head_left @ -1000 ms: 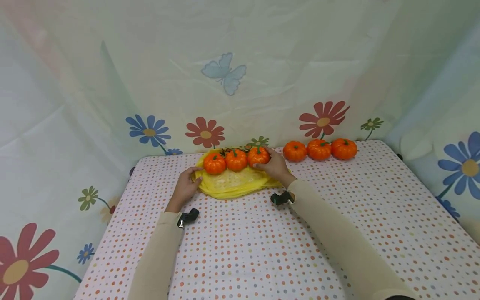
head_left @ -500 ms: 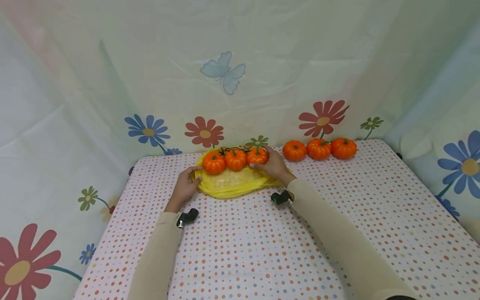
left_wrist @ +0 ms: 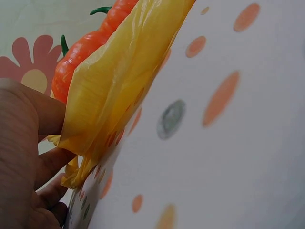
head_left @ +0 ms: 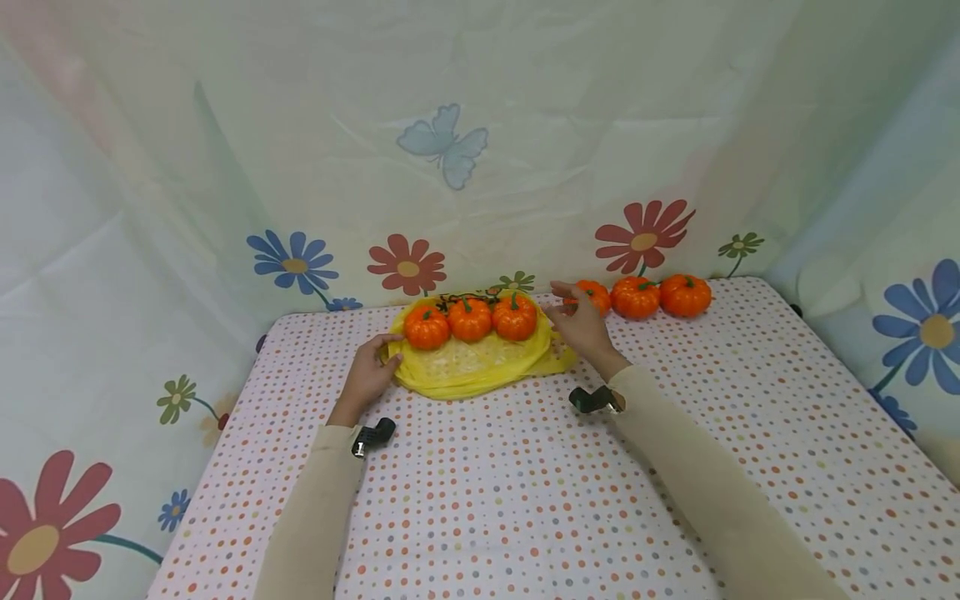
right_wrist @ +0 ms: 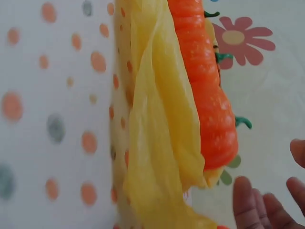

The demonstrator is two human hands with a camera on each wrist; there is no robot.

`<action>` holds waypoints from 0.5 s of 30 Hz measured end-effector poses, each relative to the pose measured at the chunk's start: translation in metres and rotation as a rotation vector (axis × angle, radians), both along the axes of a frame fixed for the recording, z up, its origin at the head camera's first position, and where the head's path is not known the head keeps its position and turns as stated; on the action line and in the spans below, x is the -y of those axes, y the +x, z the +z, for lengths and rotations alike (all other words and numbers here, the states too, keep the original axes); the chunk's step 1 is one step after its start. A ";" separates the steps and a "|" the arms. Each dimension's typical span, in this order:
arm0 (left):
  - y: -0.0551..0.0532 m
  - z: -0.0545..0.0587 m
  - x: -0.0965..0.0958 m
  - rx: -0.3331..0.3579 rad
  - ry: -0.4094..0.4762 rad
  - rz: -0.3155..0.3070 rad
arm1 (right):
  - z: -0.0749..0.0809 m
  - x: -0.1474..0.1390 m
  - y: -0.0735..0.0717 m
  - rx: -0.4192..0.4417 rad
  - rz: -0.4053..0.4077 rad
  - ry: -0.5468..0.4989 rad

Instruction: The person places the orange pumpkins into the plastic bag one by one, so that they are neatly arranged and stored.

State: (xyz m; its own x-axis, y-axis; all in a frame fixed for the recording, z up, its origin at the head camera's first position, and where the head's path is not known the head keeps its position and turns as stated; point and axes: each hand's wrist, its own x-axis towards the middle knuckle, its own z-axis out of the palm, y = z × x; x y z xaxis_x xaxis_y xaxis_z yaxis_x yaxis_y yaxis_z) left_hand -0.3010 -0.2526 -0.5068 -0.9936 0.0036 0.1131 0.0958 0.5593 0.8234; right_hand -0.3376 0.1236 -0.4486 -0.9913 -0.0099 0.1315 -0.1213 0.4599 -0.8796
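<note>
1. Right hand (head_left: 583, 327): empty, fingers loosely parted beside the nearest loose pumpkin (head_left: 600, 295); contact is unclear. Best to take the ribbed body, not the stem.
2. Left hand (head_left: 369, 373): pinches the left rim of the yellow plastic bag (head_left: 476, 387). A light, steady hold should keep the thin film from folding inward.
3. Three mini pumpkins (head_left: 470, 320) stand in a row inside the bag's mouth, against its far side; avoid knocking them.
4. Two more pumpkins (head_left: 636, 298) sit farther right on the bench (head_left: 465, 492); leave them undisturbed.
</note>
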 end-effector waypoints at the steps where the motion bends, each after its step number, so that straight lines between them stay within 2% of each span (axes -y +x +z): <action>1: 0.000 0.000 0.000 -0.002 0.002 0.001 | -0.001 -0.004 0.001 -0.033 -0.010 -0.010; 6: 0.000 0.000 -0.001 0.001 -0.007 0.003 | -0.006 -0.025 0.003 -0.134 -0.079 -0.031; 10: -0.002 -0.001 -0.004 0.005 -0.016 -0.001 | -0.011 -0.041 0.001 -0.161 -0.148 -0.037; 15: 0.001 0.000 -0.002 -0.003 -0.018 0.005 | -0.023 -0.050 -0.004 -0.146 -0.170 -0.054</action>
State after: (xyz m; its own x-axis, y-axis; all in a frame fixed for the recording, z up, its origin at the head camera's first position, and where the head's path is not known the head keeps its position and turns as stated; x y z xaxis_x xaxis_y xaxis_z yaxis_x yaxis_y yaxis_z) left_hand -0.2996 -0.2505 -0.5069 -0.9932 0.0005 0.1164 0.0955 0.5741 0.8132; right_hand -0.3420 0.1733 -0.4715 -0.9484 0.1664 0.2698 -0.1742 0.4376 -0.8821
